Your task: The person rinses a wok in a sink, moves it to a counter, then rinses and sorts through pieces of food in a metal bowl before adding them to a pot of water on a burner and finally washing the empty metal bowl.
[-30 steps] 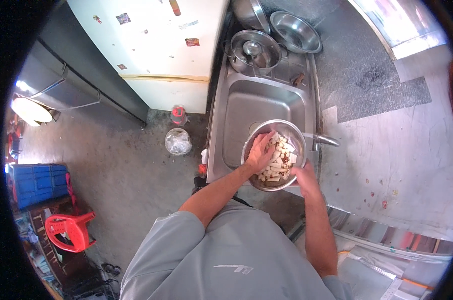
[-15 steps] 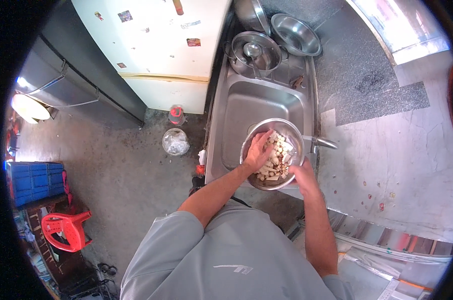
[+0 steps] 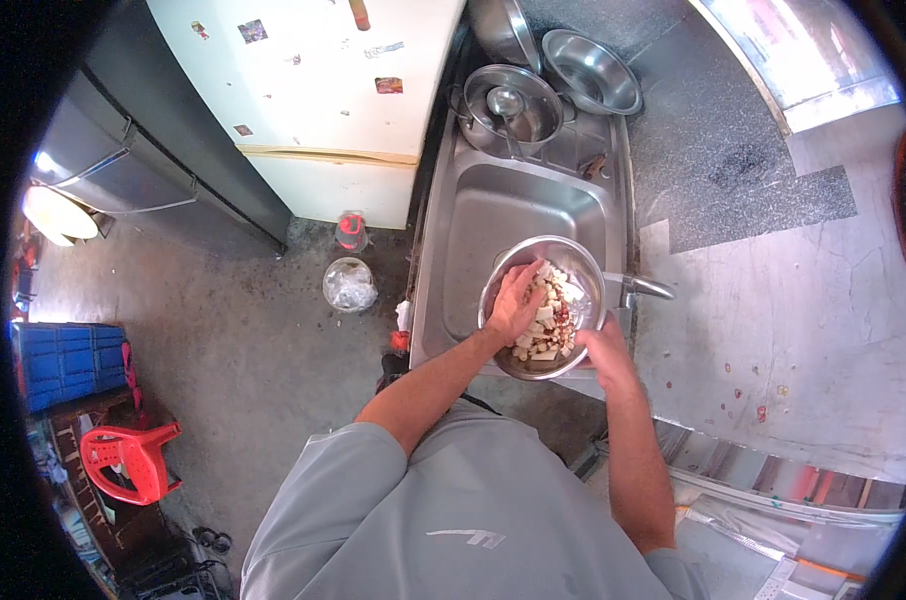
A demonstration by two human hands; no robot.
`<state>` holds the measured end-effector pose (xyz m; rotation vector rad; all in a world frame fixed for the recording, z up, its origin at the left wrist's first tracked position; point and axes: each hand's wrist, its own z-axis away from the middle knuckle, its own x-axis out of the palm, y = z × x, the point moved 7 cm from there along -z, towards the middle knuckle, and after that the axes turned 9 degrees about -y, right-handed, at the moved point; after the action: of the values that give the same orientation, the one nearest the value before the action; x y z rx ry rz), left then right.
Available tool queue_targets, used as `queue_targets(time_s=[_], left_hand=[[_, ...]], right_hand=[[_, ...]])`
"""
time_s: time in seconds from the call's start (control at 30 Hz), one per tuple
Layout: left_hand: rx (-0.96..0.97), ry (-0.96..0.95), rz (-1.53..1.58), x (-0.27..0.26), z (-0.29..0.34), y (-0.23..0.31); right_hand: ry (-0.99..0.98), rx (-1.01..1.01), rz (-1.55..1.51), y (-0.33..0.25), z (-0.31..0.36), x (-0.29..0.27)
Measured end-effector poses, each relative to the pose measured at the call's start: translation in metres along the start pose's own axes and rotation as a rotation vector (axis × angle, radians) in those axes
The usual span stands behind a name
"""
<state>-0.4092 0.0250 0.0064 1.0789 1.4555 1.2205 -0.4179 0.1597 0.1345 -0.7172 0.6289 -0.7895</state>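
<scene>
A round stainless steel bowl (image 3: 590, 280) is held over the near end of the sink. Inside it lie pale chopped chunks mixed with small brown and reddish bits (image 3: 548, 335); their exact kind is not clear. My left hand (image 3: 515, 305) reaches into the bowl from the left, its fingers stretched out against the pieces without a visible grip. At the bowl's right side, my right hand (image 3: 608, 350) grips the rim, with part of its fingers hidden beneath the bowl.
The steel sink (image 3: 473, 215) has a faucet (image 3: 651, 287) at its right edge. Beyond the basin stand a pot (image 3: 548, 118) with a ladle (image 3: 506, 101) and a steel basin (image 3: 618, 85). A white fridge (image 3: 323, 190) is at left; a bucket (image 3: 333, 296) sits on the floor.
My left fingers have shifted slightly within the bowl, and the pieces are rearranged, with more reddish bits showing in the middle. My right hand keeps its grip on the rim.
</scene>
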Motion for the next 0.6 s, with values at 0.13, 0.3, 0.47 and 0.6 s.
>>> queue_targets(time_s=[0.13, 0.3, 0.47, 0.6], left_hand=[[-0.002, 0.008, 0.004, -0.002, 0.0, 0.004], [0.013, 0.03, 0.013, -0.001, -0.002, -0.001], [0.002, 0.046, 0.068, -0.002, -0.004, 0.003], [0.002, 0.056, 0.022, -0.002, -0.006, 0.005]], right_hand=[[0.014, 0.02, 0.025, -0.005, 0.001, 0.001], [-0.006, -0.012, 0.036, -0.007, -0.002, 0.003], [0.039, -0.044, 0.062, -0.012, -0.003, 0.0], [0.042, -0.077, 0.058, -0.017, -0.003, 0.001]])
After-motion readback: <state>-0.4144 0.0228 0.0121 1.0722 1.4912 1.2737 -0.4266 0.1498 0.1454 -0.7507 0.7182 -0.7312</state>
